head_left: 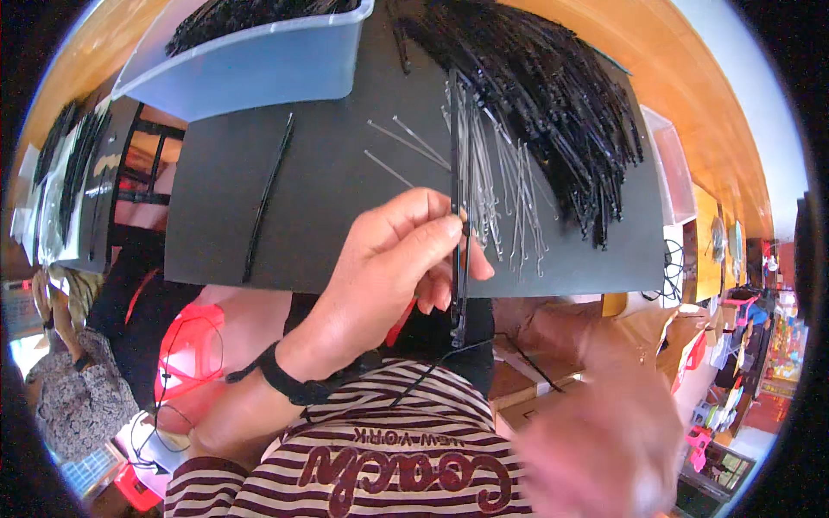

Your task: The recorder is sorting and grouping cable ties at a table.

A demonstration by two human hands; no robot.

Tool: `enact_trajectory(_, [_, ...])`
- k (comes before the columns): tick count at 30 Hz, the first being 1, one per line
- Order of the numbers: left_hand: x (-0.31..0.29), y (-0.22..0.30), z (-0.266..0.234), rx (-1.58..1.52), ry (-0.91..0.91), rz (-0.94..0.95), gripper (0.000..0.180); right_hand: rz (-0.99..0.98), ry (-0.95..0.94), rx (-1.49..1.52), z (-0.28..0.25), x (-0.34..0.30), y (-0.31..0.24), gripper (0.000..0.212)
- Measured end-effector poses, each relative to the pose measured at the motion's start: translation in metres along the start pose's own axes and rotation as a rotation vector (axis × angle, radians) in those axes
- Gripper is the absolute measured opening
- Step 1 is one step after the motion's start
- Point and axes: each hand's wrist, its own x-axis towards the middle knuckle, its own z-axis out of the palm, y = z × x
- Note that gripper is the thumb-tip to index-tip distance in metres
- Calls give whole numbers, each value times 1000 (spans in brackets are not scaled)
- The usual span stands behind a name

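Observation:
My left hand [406, 250], with a black band at its wrist, pinches a long, narrow black strip [458, 293] between thumb and fingers. The strip stands nearly straight up and down in the picture, its lower end past the table's near edge. Just right of it lie several thin silvery wires [521, 216] with small hooked ends. A few more wires [399, 138] lie to its left. My right hand [604, 440] is away from the strip at lower right, in front of my striped shirt. Motion smears it, so its fingers cannot be made out.
A big pile of black strips [553, 95] covers the dark table's [220, 198] back right. One black strip [268, 198] lies alone at left. A translucent bin [259, 73] holding more stands at the back left. A pink stool [194, 345] and another person's patterned clothing [82, 393] are at left.

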Motion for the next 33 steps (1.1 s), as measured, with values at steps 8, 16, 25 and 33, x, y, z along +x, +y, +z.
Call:
enact_trajectory(8, [-30, 9, -26, 171, 129, 34, 17, -546, -255, 254, -63, 14, 3, 42])
enact_trajectory(16, [-51, 4, -40, 94, 203, 116, 15, -315, -304, -179, 56, 108, 90, 19])
enact_trajectory(25, [-59, -20, -46, 132, 134, 22, 12, -154, -401, -537, 137, 159, 90, 19])
enact_trajectory(33, [-53, -30, -52, 109, 131, -31, 13, -121, -338, -370, 119, 166, 103, 20])
